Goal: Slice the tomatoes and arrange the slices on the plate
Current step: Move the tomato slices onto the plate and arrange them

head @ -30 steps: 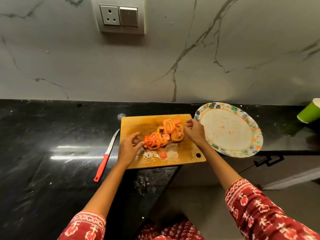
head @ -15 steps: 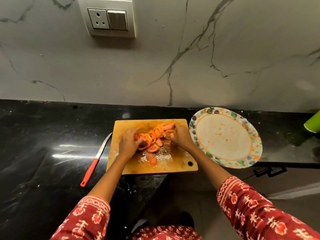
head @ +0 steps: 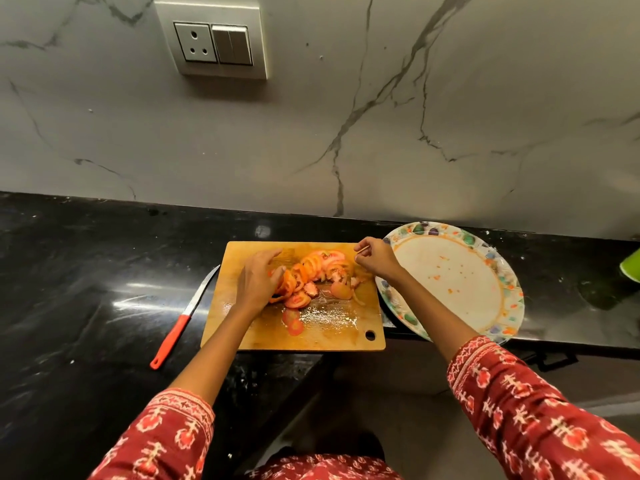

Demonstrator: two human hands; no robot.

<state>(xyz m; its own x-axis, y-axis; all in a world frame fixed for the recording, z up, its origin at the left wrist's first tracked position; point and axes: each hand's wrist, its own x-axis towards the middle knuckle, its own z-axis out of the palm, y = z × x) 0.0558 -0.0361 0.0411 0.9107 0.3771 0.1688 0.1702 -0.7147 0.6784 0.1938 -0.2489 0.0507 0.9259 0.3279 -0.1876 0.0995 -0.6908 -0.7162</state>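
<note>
Fingers of your left hand are lying spread against the tomato slices piled on the cutting board; your right hand is curling loosely beside them. Right of the board, the plate is holding only juice specks.

1. You face a grey marble wall with dark veins.
2. A socket-and-switch plate sits high on it.
3. Below the plate runs a glossy black countertop, catching streaks of light.
</note>
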